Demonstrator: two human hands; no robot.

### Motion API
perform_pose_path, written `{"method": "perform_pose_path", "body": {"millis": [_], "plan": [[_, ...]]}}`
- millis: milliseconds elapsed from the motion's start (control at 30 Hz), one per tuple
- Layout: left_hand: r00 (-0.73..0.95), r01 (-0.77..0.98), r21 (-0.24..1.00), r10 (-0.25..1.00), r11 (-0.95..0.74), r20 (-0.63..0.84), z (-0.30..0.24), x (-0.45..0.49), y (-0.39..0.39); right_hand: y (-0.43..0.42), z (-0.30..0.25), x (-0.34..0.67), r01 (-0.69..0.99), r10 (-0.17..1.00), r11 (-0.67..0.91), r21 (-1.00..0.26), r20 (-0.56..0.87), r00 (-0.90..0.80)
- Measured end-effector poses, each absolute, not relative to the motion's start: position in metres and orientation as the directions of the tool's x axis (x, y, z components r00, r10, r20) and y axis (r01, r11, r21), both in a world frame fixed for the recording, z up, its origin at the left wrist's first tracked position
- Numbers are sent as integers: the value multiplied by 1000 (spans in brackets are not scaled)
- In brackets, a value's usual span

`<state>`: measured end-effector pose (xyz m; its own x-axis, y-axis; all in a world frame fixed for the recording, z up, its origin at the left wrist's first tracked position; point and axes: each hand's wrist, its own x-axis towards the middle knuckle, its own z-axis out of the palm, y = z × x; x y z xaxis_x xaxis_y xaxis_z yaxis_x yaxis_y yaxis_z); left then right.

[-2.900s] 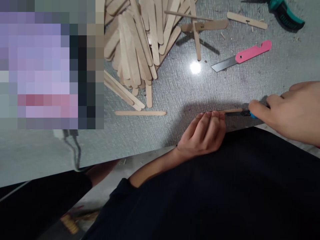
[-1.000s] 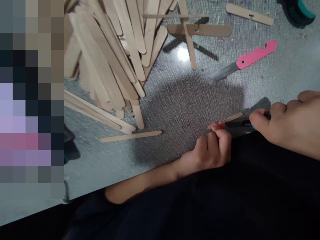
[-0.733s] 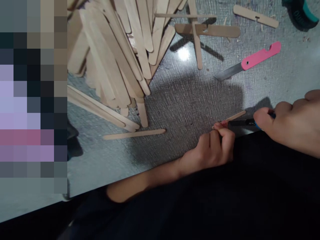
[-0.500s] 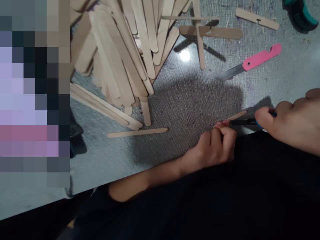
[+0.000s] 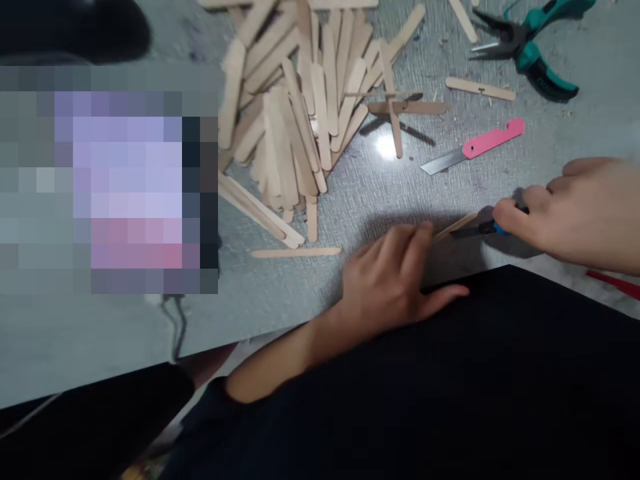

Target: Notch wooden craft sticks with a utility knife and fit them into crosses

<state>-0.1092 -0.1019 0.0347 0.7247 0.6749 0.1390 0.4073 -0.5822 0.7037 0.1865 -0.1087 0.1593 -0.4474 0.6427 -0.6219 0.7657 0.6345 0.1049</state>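
Observation:
My left hand (image 5: 387, 273) lies palm down near the table's front edge. Its fingers are stretched out over one end of a thin craft stick (image 5: 457, 225), and its thumb points away to the right. My right hand (image 5: 575, 210) is closed around a blue and black box cutter (image 5: 490, 228), whose blade end lies along the near side of that stick. The blade tip is hard to make out in the shadow. A folding knife (image 5: 493, 141) with a pink handle rests beyond my hands, blade pointing left.
A heap of craft sticks (image 5: 287, 147) covers the middle back. Beside it stand several sticks joined crosswise (image 5: 395, 130). A notched stick (image 5: 480, 89) and teal-handled pliers (image 5: 525, 50) lie at the back right. One loose stick (image 5: 295, 253) is left of my hand.
My left hand has gone from a pinch on the stick to lying flat over it, with the thumb out. The view has shifted and shows more of the table, including the whole pliers.

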Motion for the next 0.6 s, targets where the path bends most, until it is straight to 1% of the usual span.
{"method": "perform_pose_path", "body": {"millis": [33,67,133,167,233,300,367,433,533,600], "plan": [[687,432,726,717,-534,118,37,-111,-100,-108,160,187,761,664,637,127,-591,-457],[658,456,765,751,-455,54,40,-111,-96,-107,161,188,747,680,647,154,-560,-474],[647,480,837,750,-262,-136,47,-107,-86,-104,161,191,710,713,662,240,-492,-499],[661,481,859,716,-175,-224,50,-104,-79,-102,159,193,692,735,659,295,-449,-509],[710,468,881,623,-66,-330,58,-96,-63,-98,152,197,670,772,635,384,-346,-533],[722,472,881,555,42,-413,65,-90,-46,-93,144,199,688,799,596,413,-220,-560],[711,467,875,533,131,-459,71,-85,-30,-87,136,200,743,822,555,374,-111,-558],[714,436,880,523,189,-466,74,-81,-18,-82,133,199,814,862,498,300,-62,-504],[740,319,905,522,282,-424,70,-76,-8,-79,132,196,896,915,403,184,-105,-390],[752,220,912,535,347,-385,63,-72,-6,-79,126,196,924,927,363,124,-146,-345]]}}
